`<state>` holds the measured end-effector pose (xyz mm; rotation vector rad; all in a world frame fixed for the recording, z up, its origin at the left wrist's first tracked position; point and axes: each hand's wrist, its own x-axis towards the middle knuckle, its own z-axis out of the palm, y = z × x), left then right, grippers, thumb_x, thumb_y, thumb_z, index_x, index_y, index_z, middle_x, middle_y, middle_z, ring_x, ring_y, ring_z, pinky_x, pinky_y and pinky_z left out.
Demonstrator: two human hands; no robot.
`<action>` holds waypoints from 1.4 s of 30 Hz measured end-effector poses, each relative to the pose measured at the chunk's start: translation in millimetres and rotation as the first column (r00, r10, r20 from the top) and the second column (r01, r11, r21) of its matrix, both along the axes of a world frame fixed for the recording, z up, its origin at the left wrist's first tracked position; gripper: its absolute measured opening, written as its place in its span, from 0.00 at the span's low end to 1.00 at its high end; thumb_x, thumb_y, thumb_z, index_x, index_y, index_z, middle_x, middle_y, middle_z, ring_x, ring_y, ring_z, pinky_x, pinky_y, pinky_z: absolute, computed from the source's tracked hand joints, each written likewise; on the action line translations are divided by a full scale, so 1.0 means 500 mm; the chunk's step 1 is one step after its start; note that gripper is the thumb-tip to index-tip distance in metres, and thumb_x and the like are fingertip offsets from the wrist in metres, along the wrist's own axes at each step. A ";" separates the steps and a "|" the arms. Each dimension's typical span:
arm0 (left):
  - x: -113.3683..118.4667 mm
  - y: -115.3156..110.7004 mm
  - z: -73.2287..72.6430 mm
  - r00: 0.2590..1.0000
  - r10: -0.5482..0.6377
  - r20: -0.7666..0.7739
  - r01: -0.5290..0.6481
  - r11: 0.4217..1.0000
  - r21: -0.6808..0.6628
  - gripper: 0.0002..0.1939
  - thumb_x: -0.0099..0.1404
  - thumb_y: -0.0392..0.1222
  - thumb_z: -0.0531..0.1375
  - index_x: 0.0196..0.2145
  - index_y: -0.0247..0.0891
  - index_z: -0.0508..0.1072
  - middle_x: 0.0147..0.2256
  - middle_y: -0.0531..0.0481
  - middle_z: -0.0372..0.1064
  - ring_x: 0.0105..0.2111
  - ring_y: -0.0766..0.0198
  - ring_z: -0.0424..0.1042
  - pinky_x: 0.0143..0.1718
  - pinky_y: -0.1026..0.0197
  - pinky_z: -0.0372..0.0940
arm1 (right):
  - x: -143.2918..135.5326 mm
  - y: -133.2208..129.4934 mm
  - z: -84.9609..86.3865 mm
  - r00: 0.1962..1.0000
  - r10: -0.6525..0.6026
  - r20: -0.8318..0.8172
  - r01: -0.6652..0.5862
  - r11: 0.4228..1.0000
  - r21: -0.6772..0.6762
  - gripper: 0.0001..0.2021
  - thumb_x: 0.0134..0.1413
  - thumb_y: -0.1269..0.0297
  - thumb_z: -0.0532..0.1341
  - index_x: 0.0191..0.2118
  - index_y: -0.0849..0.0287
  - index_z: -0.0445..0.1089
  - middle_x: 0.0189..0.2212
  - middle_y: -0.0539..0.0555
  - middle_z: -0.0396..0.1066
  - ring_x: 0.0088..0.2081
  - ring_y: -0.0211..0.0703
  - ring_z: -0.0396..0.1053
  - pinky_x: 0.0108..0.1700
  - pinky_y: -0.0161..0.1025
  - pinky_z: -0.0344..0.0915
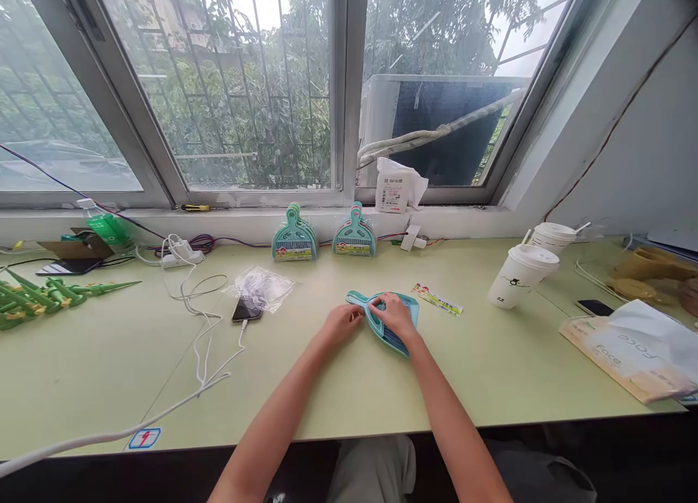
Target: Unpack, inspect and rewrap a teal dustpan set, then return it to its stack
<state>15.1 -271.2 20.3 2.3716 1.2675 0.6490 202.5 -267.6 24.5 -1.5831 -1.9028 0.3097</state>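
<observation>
On the pale green table (338,387), a teal dustpan (400,321) (small, flat-lying) is gripped by the right hand (393,315); its handle is pinched by the left hand (342,321).

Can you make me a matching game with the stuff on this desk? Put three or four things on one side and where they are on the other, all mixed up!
Things:
1. teal dustpan
2. phone
3. paper cups
4. green bottle

Places:
A. far left, lying by the window sill
B. under both hands, left hand and right hand
C. on the right side of the desk
D. left of the hands, plugged into a white cable

Pairs: 1-B, 2-D, 3-C, 4-A
</observation>
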 end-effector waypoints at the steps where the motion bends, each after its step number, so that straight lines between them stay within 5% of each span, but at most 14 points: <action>1: -0.002 0.000 0.000 0.999 0.030 -0.022 -0.029 0.999 0.029 0.10 0.65 0.41 0.52 0.37 0.41 0.73 0.31 0.53 0.72 0.31 0.65 0.68 0.34 0.65 0.59 | 0.008 0.003 0.001 0.999 0.040 -0.037 -0.041 0.999 -0.029 0.08 0.51 0.58 0.59 0.31 0.56 0.72 0.36 0.53 0.71 0.42 0.45 0.66 0.46 0.39 0.59; 4: -0.010 0.004 0.002 0.989 0.135 -0.055 -0.124 0.979 0.163 0.10 0.66 0.42 0.52 0.38 0.42 0.72 0.30 0.52 0.70 0.33 0.64 0.68 0.37 0.63 0.62 | 0.028 0.009 0.002 0.984 0.119 -0.134 -0.135 0.984 -0.115 0.10 0.47 0.59 0.62 0.35 0.56 0.74 0.38 0.52 0.71 0.38 0.43 0.66 0.43 0.39 0.61; 9: -0.023 0.020 -0.007 0.990 0.139 0.028 -0.138 0.903 0.406 0.24 0.62 0.41 0.60 0.56 0.45 0.62 0.57 0.45 0.58 0.57 0.55 0.57 0.56 0.52 0.58 | 0.026 0.006 0.001 0.986 0.120 -0.118 -0.134 0.983 -0.123 0.08 0.46 0.61 0.62 0.33 0.57 0.72 0.36 0.52 0.71 0.41 0.45 0.66 0.45 0.40 0.60; 13: -0.028 0.037 -0.024 1.000 0.008 -0.013 -0.003 0.947 0.322 0.21 0.64 0.37 0.57 0.55 0.46 0.64 0.55 0.46 0.59 0.56 0.58 0.58 0.56 0.52 0.60 | 0.012 -0.004 0.009 0.992 0.103 -0.070 -0.110 0.987 -0.113 0.06 0.48 0.61 0.60 0.32 0.57 0.70 0.37 0.52 0.72 0.44 0.46 0.64 0.46 0.40 0.59; 18: -0.027 0.046 -0.030 0.987 0.099 0.127 -0.135 0.940 0.314 0.19 0.66 0.39 0.55 0.54 0.45 0.65 0.56 0.44 0.56 0.58 0.56 0.56 0.57 0.49 0.60 | 0.014 -0.004 0.008 0.999 0.049 -0.001 -0.049 0.995 -0.088 0.06 0.49 0.61 0.60 0.32 0.56 0.69 0.37 0.52 0.72 0.44 0.46 0.64 0.45 0.39 0.58; 23: -0.032 0.053 -0.038 0.989 0.046 0.144 -0.075 0.977 0.201 0.22 0.65 0.34 0.55 0.56 0.44 0.63 0.53 0.44 0.59 0.54 0.59 0.62 0.55 0.53 0.61 | 0.012 0.002 -0.002 0.998 0.064 0.004 -0.063 0.995 -0.078 0.06 0.51 0.61 0.60 0.33 0.56 0.69 0.37 0.52 0.72 0.44 0.45 0.63 0.45 0.39 0.58; 27: -0.042 0.048 -0.030 0.997 0.049 0.055 -0.062 0.960 0.274 0.23 0.63 0.36 0.58 0.55 0.45 0.64 0.48 0.45 0.63 0.49 0.60 0.65 0.52 0.54 0.63 | 0.003 0.002 -0.005 0.997 0.080 0.016 -0.079 0.995 -0.057 0.05 0.52 0.62 0.59 0.33 0.56 0.69 0.39 0.52 0.71 0.44 0.46 0.63 0.45 0.40 0.58; 32: -0.040 0.035 -0.016 0.986 0.108 -0.127 -0.038 0.890 0.454 0.16 0.62 0.30 0.55 0.46 0.44 0.72 0.56 0.46 0.60 0.58 0.53 0.57 0.59 0.46 0.55 | -0.004 0.004 -0.011 0.995 0.095 -0.010 -0.095 0.994 -0.049 0.05 0.52 0.61 0.60 0.32 0.56 0.69 0.39 0.51 0.71 0.43 0.45 0.64 0.44 0.40 0.59; 36: -0.033 0.032 -0.013 0.963 -0.050 -0.264 0.154 0.907 0.392 0.23 0.62 0.25 0.50 0.51 0.39 0.69 0.53 0.43 0.65 0.54 0.58 0.64 0.54 0.53 0.63 | -0.009 0.007 -0.017 0.994 0.107 -0.011 -0.108 0.993 -0.039 0.06 0.51 0.60 0.60 0.32 0.55 0.70 0.39 0.51 0.72 0.43 0.45 0.64 0.45 0.40 0.59; 42: -0.031 0.039 -0.015 0.953 -0.020 -0.303 0.131 0.926 0.353 0.26 0.59 0.21 0.50 0.53 0.36 0.68 0.55 0.42 0.64 0.56 0.58 0.63 0.55 0.54 0.63 | -0.012 0.013 -0.024 0.996 0.082 -0.028 -0.083 0.996 -0.044 0.07 0.51 0.58 0.60 0.32 0.55 0.70 0.39 0.52 0.71 0.41 0.44 0.65 0.43 0.40 0.60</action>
